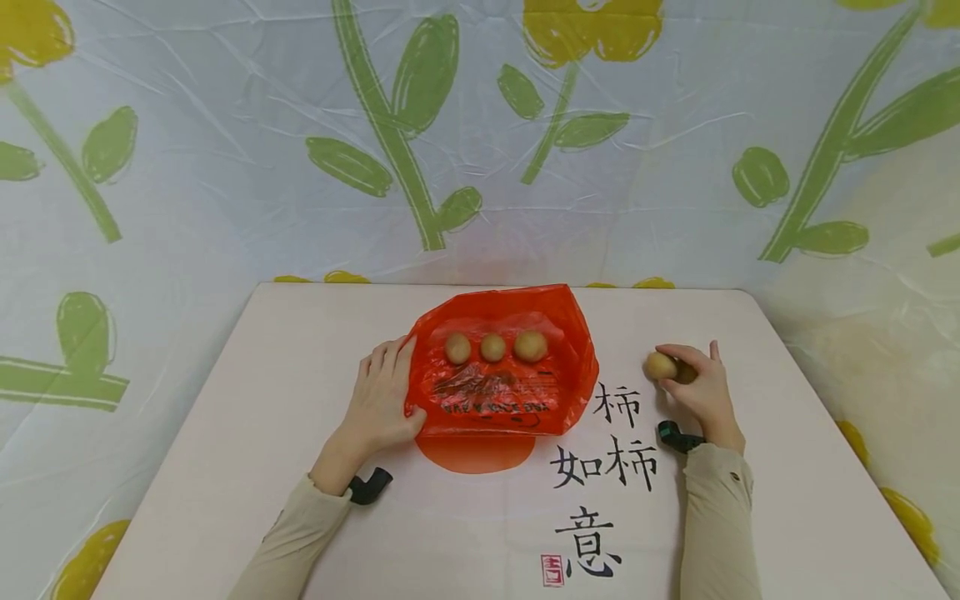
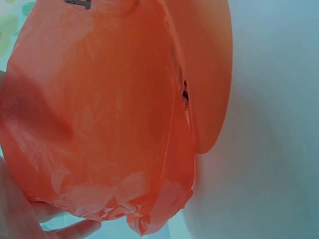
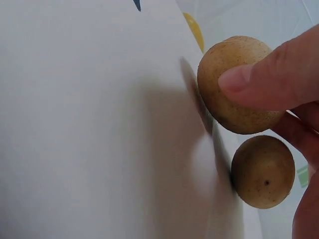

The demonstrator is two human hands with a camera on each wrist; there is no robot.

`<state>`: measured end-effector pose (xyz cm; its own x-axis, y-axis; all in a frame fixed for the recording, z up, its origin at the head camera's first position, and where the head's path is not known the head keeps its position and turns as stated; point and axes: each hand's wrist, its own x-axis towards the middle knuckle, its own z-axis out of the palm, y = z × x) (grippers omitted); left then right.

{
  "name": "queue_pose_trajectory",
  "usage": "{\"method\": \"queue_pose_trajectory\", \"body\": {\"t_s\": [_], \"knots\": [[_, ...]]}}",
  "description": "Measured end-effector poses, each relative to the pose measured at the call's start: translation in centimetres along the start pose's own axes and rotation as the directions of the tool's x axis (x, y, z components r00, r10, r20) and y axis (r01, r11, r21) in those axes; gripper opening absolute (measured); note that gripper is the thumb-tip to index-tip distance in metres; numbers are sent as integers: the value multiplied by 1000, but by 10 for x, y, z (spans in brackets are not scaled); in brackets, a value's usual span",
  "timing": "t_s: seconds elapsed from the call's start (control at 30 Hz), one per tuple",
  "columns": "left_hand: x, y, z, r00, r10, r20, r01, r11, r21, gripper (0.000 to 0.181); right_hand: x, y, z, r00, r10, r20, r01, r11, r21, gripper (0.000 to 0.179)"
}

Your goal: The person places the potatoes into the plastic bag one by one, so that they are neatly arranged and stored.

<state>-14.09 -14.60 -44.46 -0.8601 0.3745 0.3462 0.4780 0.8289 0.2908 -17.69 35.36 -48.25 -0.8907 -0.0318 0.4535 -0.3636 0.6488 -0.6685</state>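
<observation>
A red plastic bag (image 1: 491, 408) with dark printed lettering lies on the table, and three small potatoes in a row, the middle one (image 1: 492, 347) among them, rest in or on it. My left hand (image 1: 386, 392) holds the bag's left edge, its thumb at the near corner. In the left wrist view the bag's raised side (image 2: 99, 114) hides part of that hand. To the right of the bag my right hand (image 1: 699, 392) pinches a round tan potato (image 3: 239, 84) between thumb and fingers. Another potato (image 3: 264, 172) sits beside it, close to the fingers.
The white table covering (image 1: 300, 333) carries black written characters (image 1: 588, 542) and an orange printed circle (image 1: 476, 454) partly under the bag. A flowered cloth (image 1: 480, 208) hangs behind the table. Black cameras are strapped at both wrists.
</observation>
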Motion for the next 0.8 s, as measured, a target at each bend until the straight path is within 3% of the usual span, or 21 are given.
{"method": "queue_pose_trajectory", "body": {"t_s": [0.23, 0.4, 0.6, 0.8], "knots": [[0, 0, 0, 1000, 4, -2, -4, 1000, 4, 91, 2, -2, 0, 999, 15, -32, -14, 999, 40, 49], [0, 1, 0, 1000, 4, 0, -4, 1000, 8, 92, 2, -21, -2, 998, 31, -46, -27, 996, 87, 49], [-1, 1, 0, 1000, 6, -5, -6, 1000, 3, 91, 4, -54, -9, 999, 0, -53, 5, 994, 106, 45], [0, 1, 0, 1000, 15, -15, -15, 1000, 0, 91, 8, -64, -10, 995, -61, -74, 69, 990, 123, 45]]}}
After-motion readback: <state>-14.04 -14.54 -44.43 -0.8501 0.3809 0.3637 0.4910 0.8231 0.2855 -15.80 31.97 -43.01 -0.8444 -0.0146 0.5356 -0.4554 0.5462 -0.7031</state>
